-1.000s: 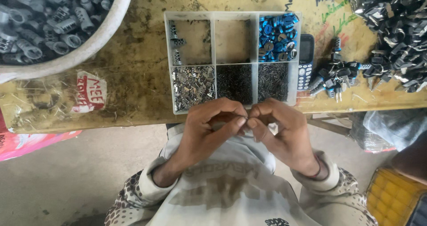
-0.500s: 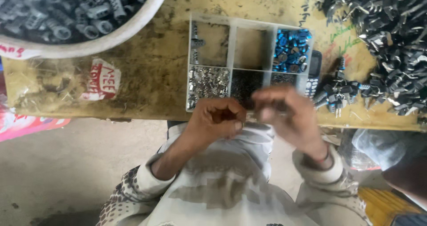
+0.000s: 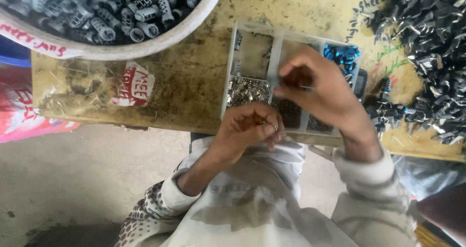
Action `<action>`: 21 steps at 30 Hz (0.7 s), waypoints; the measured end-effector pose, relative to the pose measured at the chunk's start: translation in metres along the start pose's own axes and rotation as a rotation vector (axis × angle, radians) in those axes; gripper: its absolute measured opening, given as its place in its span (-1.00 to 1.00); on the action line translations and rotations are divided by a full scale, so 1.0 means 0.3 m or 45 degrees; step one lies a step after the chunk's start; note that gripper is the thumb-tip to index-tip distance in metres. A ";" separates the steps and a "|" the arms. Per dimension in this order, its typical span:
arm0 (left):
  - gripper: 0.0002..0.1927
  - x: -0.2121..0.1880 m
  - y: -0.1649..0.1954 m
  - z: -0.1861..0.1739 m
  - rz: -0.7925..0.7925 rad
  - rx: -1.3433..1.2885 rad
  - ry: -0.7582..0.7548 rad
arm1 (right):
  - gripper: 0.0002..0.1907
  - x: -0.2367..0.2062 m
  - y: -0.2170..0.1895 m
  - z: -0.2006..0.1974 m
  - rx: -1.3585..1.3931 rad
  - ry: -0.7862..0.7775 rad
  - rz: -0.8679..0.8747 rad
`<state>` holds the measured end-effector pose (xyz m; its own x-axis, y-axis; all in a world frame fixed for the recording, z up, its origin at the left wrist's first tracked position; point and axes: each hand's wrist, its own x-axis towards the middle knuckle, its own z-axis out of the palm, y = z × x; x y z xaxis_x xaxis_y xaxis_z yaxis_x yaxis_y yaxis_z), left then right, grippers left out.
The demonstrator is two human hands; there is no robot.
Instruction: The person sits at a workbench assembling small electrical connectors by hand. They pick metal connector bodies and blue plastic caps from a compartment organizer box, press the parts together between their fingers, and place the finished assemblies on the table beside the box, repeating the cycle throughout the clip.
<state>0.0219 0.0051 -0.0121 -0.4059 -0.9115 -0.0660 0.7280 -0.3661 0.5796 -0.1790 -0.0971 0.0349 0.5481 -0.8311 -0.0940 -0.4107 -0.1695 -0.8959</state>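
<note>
Overhead, from the head camera, the left hand [image 3: 247,130] curls its fingers narrow around a small metal piece [image 3: 273,126] at the near edge of the surface [image 3: 184,77]. Just beyond, the right hand [image 3: 318,89] pinches over the compartment tray [image 3: 273,62], fingers closed on something too small to tell. Likely risk: a loose pinch drops a part off the edge onto the lap.

A worn, stained wooden tabletop [image 3: 194,82] with a yellowish surface fills the upper part of the view. Below it lies a grey concrete floor [image 3: 87,179], dusty and bare. The light is soft and even, without hard shadows.
</note>
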 end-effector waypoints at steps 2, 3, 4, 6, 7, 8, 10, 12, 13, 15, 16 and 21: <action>-0.94 0.002 -0.002 0.012 -0.033 0.049 0.079 | -0.64 -0.101 -0.021 0.014 -0.121 0.033 -0.234; -0.94 0.001 -0.002 0.018 -0.079 0.127 0.112 | -0.62 -0.142 -0.033 0.027 -0.180 0.052 -0.349; -0.93 -0.001 -0.002 0.025 -0.131 0.210 0.143 | -0.63 -0.177 -0.046 0.045 -0.197 0.128 -0.281; -0.93 -0.006 -0.003 0.042 -0.206 0.373 0.235 | -0.65 -0.229 -0.064 0.085 -0.224 0.293 -0.138; -0.92 -0.006 -0.003 0.049 -0.242 0.460 0.274 | -0.65 -0.246 -0.068 0.099 -0.270 0.334 -0.143; -0.93 -0.007 -0.001 0.055 -0.220 0.491 0.272 | -0.66 -0.260 -0.069 0.109 -0.316 0.373 -0.149; -0.93 -0.013 0.007 0.066 -0.168 0.555 0.268 | -0.67 -0.280 -0.068 0.111 -0.340 0.412 -0.177; -0.93 -0.020 0.018 0.073 -0.107 0.690 0.267 | -0.68 -0.293 -0.069 0.105 -0.289 0.404 -0.224; -0.93 -0.025 0.023 0.077 -0.075 0.757 0.271 | -0.67 -0.299 -0.072 0.102 -0.329 0.401 -0.245; -0.92 -0.034 0.030 0.087 -0.108 0.796 0.303 | -0.62 -0.305 -0.081 0.101 -0.409 0.390 -0.292; -0.91 -0.037 0.034 0.091 -0.126 0.814 0.319 | -0.63 -0.307 -0.085 0.103 -0.403 0.405 -0.350; -0.94 -0.043 0.045 0.105 -0.132 0.726 0.324 | -0.63 -0.314 -0.078 0.115 -0.468 0.486 -0.564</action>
<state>0.0194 0.0180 0.0222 -0.2635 -0.9183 -0.2955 0.2546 -0.3617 0.8968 -0.1960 0.0035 0.0498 0.4542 -0.7591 0.4664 -0.4649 -0.6485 -0.6027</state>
